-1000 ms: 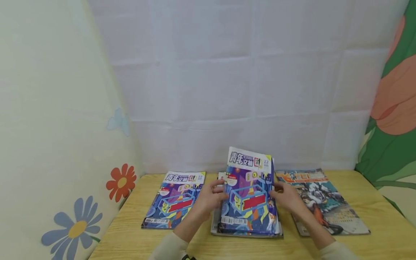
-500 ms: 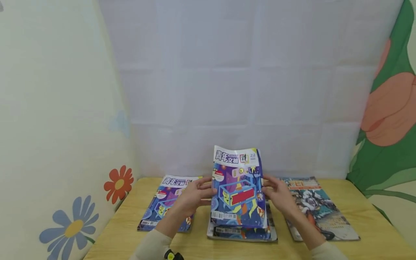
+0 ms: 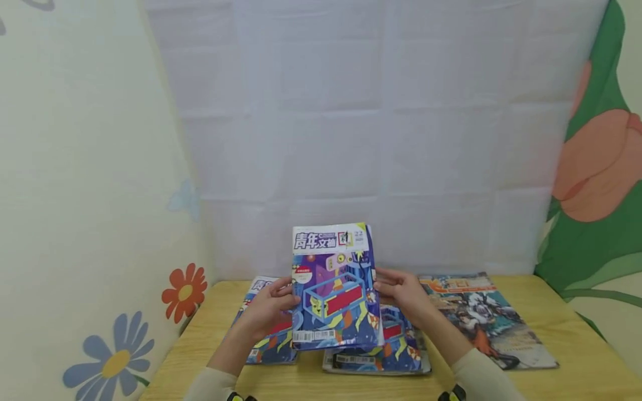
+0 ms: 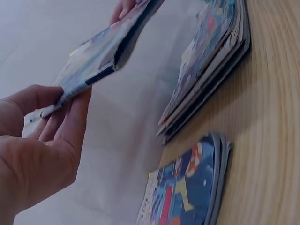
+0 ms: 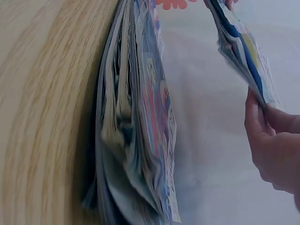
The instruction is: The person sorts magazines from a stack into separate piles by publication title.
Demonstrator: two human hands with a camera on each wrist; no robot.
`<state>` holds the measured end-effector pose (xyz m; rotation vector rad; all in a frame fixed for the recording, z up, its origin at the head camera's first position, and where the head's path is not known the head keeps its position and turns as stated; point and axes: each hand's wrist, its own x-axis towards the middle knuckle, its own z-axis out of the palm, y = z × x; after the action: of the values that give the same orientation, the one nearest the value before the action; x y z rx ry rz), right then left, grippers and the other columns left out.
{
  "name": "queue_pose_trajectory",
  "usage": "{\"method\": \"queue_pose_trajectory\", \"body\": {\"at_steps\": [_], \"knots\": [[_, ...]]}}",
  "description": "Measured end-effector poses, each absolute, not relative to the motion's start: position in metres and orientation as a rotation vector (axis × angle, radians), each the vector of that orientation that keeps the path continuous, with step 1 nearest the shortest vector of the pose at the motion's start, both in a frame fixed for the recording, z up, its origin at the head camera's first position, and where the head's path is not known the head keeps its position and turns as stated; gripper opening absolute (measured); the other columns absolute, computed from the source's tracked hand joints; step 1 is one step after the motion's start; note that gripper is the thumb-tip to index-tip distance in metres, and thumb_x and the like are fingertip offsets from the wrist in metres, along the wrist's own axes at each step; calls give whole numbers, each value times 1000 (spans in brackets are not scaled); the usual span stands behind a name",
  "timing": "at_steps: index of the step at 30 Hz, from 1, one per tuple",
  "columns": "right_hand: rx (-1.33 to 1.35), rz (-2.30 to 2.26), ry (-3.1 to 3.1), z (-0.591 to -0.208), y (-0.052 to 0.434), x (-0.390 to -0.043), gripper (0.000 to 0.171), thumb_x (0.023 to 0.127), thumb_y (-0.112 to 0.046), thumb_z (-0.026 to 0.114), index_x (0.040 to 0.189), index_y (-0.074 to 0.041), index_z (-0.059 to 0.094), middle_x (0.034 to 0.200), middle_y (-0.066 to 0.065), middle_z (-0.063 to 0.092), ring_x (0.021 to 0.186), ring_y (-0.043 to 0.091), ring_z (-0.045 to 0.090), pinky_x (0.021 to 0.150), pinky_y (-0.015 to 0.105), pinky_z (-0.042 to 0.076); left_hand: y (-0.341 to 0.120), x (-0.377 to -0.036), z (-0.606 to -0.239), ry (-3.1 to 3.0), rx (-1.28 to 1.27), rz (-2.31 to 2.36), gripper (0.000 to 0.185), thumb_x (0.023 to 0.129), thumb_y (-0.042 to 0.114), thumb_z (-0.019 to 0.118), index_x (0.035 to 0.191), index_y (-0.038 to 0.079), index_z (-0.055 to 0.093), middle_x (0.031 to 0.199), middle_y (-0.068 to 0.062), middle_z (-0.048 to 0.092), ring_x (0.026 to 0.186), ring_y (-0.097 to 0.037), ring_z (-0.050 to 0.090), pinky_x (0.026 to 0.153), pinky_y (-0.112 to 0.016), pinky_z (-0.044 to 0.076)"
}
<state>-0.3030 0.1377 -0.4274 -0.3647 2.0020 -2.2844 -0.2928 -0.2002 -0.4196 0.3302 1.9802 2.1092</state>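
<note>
A purple-and-blue magazine hangs tilted in the air above the wooden table, held by both hands. My left hand pinches its left edge, thumb on the cover. My right hand grips its right edge. In the left wrist view the lifted magazine is pinched between thumb and fingers. The right wrist view shows the same magazine edge-on above my right fingers.
A stack of magazines lies under the lifted one, also seen as a thick pile. Another copy of the same magazine lies at the left. A robot-cover magazine lies at the right. Cloth walls close in the back and sides.
Both hands have lifted the top magazine off the middle stack and carried it leftward, so it now partly overlaps the left magazine.
</note>
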Motion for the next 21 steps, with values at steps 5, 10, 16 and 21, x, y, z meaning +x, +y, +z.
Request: {"method": "queue_pose_trajectory", "body": {"at_steps": [5, 10, 16, 21], "knots": [[-349, -2283, 1931, -431, 122, -310, 49, 99, -6, 65, 145, 7, 50, 127, 26, 63, 105, 32, 69, 87, 42, 57, -219, -297, -421, 1983, 358, 2094, 65, 99, 12, 67, 154, 2, 34, 130, -19, 63, 104, -32, 69, 87, -48, 56], [-362, -2252, 1989, -429, 98, -311, 47, 98, -4, 66, 142, 8, 53, 122, 24, 65, 103, 32, 70, 85, 41, 58, -241, -300, -421, 2082, 312, 2032, 66, 98, 15, 70, 152, 0, 37, 127, -17, 65, 100, -32, 70, 86, -48, 57], [-316, -2183, 2047, -427, 60, -315, 45, 96, -1, 66, 138, 11, 55, 108, 19, 69, 93, 31, 72, 84, 47, 58, -264, -300, -423, 2313, 116, 1907, 66, 96, 12, 71, 151, -3, 38, 135, -25, 59, 97, -32, 69, 82, -48, 58], [-242, -2173, 2028, -429, 29, -319, 45, 93, 4, 67, 135, 13, 55, 100, 19, 68, 81, 26, 72, 76, 40, 60, -280, -301, -430, 2471, -77, 1774, 66, 93, 14, 72, 150, -3, 42, 132, -26, 60, 94, -29, 67, 79, -43, 58]]}}
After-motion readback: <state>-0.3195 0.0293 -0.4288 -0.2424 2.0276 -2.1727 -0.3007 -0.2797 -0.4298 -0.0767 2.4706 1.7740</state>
